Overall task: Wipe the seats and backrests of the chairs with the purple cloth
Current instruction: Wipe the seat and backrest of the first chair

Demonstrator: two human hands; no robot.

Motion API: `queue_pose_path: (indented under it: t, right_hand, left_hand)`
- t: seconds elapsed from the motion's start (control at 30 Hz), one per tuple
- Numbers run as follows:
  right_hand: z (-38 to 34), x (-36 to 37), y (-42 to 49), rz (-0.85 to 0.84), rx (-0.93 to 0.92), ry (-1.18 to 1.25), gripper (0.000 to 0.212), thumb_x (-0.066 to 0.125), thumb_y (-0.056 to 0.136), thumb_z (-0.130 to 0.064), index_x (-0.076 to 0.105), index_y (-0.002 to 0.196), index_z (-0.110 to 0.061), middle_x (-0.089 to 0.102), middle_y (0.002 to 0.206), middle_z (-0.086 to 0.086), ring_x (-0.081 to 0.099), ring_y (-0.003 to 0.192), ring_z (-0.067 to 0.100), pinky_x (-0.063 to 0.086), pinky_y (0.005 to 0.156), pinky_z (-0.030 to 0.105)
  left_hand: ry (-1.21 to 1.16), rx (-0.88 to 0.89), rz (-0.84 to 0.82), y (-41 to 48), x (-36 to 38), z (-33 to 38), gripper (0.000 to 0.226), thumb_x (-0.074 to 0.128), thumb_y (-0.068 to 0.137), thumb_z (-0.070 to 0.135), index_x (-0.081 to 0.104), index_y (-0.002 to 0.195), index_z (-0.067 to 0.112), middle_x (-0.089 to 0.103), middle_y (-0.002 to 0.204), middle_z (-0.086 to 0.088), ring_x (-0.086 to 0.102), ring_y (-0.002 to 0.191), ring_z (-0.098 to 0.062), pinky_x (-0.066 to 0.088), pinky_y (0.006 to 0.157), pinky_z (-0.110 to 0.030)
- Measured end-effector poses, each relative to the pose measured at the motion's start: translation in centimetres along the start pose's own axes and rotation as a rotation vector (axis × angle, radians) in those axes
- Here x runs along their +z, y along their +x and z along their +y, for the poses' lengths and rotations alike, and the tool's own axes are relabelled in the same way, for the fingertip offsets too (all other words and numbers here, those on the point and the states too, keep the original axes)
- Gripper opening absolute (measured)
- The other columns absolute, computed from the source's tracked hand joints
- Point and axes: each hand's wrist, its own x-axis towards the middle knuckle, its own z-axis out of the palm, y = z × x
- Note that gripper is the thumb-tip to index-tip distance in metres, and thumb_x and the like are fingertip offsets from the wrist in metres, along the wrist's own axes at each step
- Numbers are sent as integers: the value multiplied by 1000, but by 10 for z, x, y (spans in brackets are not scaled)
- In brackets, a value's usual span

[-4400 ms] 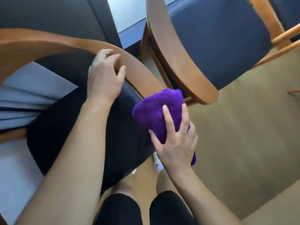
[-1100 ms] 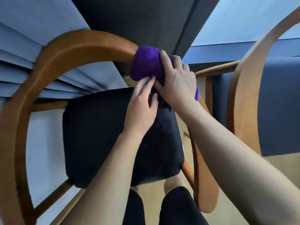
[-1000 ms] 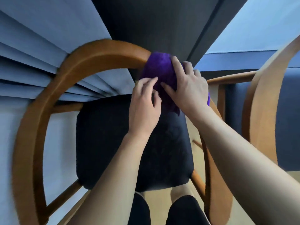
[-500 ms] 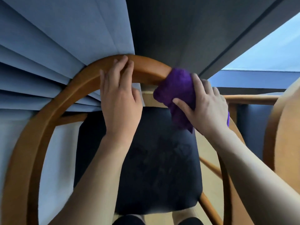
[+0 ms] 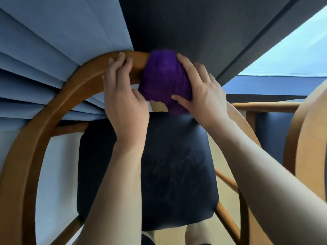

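Item 1. Dark navy padded seat [image 5: 159, 174] of the nearer curved wooden armchair: lay below both forearms, with nothing resting on it. Whether it had been wiped could not be told from its surface.

Item 2. Left hand [image 5: 123, 106]: set on the bent wooden backrest rail [image 5: 85, 80], fingers [image 5: 120, 64] curled loosely over the top edge, thumb side just beside the cloth. Judged a steadying hold, not a tight clench.

Item 3. Right hand [image 5: 203, 92]: spread wide over the bunched purple fleece cloth [image 5: 164, 76], fingers part open and pressing it, thumb hooked under its lower edge.

Item 4. The purple cloth: wrapped over the crest of the backrest rail, at the top middle of the arch, touching the wood.

Item 5. Second wooden armchair with blue seat [image 5: 269, 135], to the right: untouched by either hand.

Item 6. Pale blue pleated curtain [image 5: 53, 50] and dark panel behind.

Progress, as a judgement: the backrest wipe on the nearer chair was under way at its crest; the rail to the left and the neighbouring chair appeared still to be done.
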Motion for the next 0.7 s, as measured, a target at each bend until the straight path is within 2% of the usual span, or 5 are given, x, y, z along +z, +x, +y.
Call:
queue_pose_path:
  t: [0.1, 0.23, 0.4, 0.7]
  right_hand:
    - [25, -10, -33, -40, 80, -76, 89, 74, 81, -41, 23, 154, -36, 51, 134, 0, 59, 103, 30, 49, 78, 40]
    - [30, -13, -50, -66, 196, -112, 88, 74, 80, -38, 24, 153, -37, 53, 132, 2, 59, 99, 34, 47, 79, 42]
    - [24, -13, -45, -83, 224, -160, 82, 68, 83, -41, 22, 151, -37, 55, 124, 4, 59, 94, 37, 46, 78, 44]
    - [29, -18, -63, -59, 284, -122, 79, 67, 84, -35, 25, 151, -37, 55, 122, 8, 59, 93, 40, 44, 82, 46]
  left_hand:
    - [29, 24, -14, 1, -4, -3, 62, 47, 83, -17, 53, 139, 9, 45, 149, -3, 34, 145, -23, 38, 114, -44]
    - [51, 40, -54, 5, -7, -4, 60, 51, 84, -14, 52, 139, 10, 42, 151, -2, 37, 142, -22, 39, 113, -29]
    - [71, 38, -105, 0, -6, -5, 62, 53, 88, -10, 45, 145, 10, 34, 157, -3, 22, 150, -23, 34, 118, -37]
    - [109, 120, -157, -12, -7, -3, 63, 53, 89, -6, 40, 148, 12, 32, 158, -4, 20, 150, -25, 35, 117, -43]
